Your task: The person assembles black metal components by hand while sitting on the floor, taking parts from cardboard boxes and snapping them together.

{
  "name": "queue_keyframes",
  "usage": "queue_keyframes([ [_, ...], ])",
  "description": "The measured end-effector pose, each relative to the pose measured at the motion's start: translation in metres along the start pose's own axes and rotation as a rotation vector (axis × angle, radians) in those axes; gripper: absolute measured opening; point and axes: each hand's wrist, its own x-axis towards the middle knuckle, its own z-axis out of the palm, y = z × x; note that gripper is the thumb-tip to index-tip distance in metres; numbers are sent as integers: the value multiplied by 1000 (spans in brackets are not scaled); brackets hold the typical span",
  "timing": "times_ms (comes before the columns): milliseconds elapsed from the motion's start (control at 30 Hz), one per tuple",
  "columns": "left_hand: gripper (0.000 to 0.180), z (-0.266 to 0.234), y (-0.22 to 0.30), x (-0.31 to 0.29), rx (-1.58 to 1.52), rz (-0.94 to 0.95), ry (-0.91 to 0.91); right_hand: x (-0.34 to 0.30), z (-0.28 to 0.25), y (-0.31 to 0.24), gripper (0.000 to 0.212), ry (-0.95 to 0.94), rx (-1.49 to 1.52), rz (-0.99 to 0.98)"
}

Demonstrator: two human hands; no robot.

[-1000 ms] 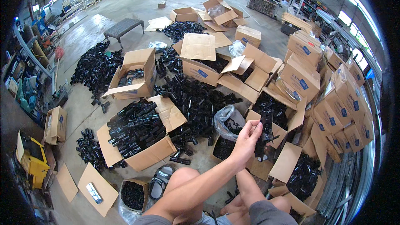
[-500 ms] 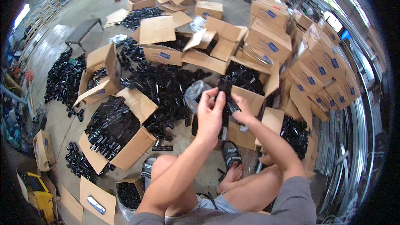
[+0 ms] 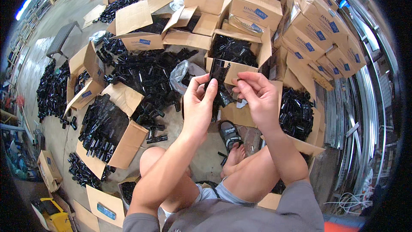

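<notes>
Single head-worn fisheye view, looking steeply down, close over the raised hands (edges bending), floor beyond

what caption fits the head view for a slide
Left hand and right hand hold a glossy black part above open cardboard boxes.

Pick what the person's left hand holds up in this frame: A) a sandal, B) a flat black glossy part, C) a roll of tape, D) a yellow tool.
B: the left hand pinches a flat black glossy part between thumb and fingers, raised over the open cardboard box of black parts, with the right hand close beside it.
</notes>
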Motion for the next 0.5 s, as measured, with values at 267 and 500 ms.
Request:
queue_keyframes([
  [267, 20, 8, -13, -4, 146, 55, -221, -2, -4, 15, 14, 157, -203, -210],
  [500, 22, 13, -11, -5, -62, -52, -307, -5, -9, 8, 14, 189, -197, -231],
])
